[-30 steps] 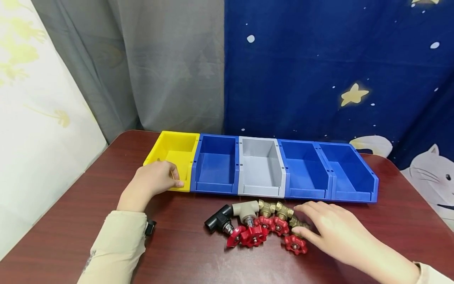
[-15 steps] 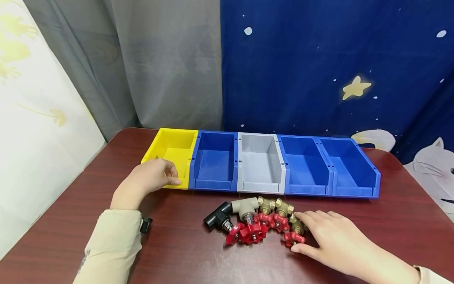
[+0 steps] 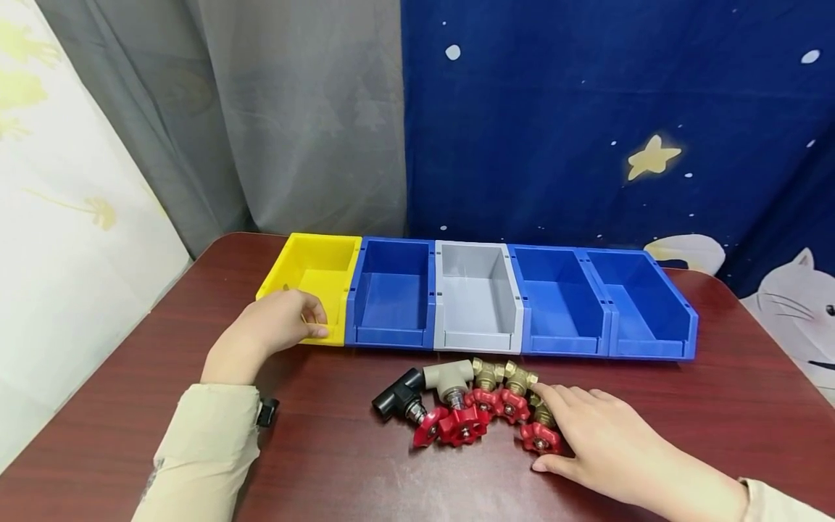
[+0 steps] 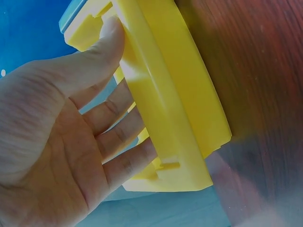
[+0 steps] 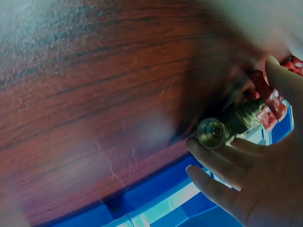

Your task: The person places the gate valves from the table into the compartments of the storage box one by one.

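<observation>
Right hand spread round end valve, touching it. Valve on desk, in front of grey bin, bit right; long axis near-to-far, red wheel pointing away from bin. Work looks barely started: four other valves on desk too. Left hand pinches yellow bin, left of grey bin.

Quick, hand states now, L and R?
Left hand: closed, holding the yellow plastic bin by its front edge.
Right hand: open, fingers relaxed at the rightmost brass valve with red handwheel.
</observation>
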`<state>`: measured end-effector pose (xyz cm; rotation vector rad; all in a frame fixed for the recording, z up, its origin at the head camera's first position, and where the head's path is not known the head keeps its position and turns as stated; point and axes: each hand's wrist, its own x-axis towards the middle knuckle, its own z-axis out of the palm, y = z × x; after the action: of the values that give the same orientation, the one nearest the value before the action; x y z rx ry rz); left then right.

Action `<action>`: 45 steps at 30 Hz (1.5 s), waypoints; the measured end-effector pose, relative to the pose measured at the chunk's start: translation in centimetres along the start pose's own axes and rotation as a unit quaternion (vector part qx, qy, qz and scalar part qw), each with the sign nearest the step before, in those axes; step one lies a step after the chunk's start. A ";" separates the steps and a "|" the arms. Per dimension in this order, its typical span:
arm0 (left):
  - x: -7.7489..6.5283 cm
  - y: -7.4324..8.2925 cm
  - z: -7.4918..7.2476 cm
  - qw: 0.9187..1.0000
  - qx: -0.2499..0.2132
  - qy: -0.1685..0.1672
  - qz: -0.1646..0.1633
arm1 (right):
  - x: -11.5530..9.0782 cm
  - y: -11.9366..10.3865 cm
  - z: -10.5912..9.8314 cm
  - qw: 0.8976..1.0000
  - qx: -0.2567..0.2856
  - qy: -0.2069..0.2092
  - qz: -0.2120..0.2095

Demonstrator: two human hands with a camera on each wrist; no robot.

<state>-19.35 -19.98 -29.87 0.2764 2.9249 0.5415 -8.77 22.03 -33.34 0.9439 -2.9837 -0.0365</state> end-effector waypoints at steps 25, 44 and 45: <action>-0.1 0.3 0.3 1.000 0.011 0.002 -0.002 | 0.3 0.4 0.3 0.994 -0.051 0.078 -0.050; -0.1 0.2 0.2 1.000 0.007 0.002 -0.003 | -0.4 2.5 -2.4 0.992 -0.061 0.112 -0.025; -0.1 0.2 0.3 1.000 0.007 0.002 -0.004 | -0.4 2.8 -2.5 0.990 -0.067 0.118 -0.026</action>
<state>-19.22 -19.72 -30.03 0.2670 2.9328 0.5211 -9.97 24.48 -30.73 0.9383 -2.7027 -0.1157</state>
